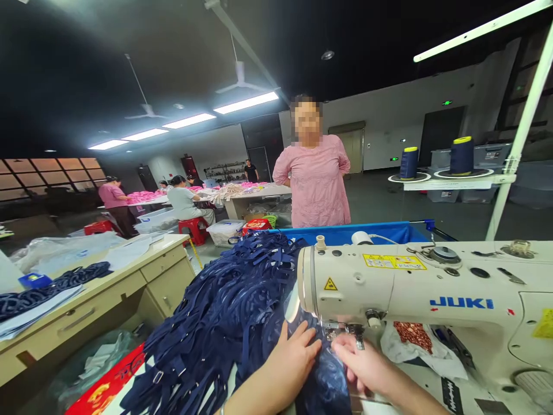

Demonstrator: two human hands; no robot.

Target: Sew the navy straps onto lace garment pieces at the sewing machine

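A cream Juki sewing machine (pixel 415 288) fills the right foreground. Under its needle lies a dark blue lace piece (pixel 324 380). My left hand (pixel 294 357) rests on that fabric just left of the needle, fingers stretched flat. My right hand (pixel 365 363) sits at the presser foot (pixel 356 334), fingers curled in a pinch on the fabric edge. A big heap of navy straps and garments (pixel 224 311) is piled to the left of my hands.
A person in a pink top (pixel 317 178) stands behind a blue bin (pixel 389 232) facing me. A beige desk with drawers (pixel 112 288) stands at left. Two navy thread cones (pixel 461 155) sit on a rack. Other people work at far tables.
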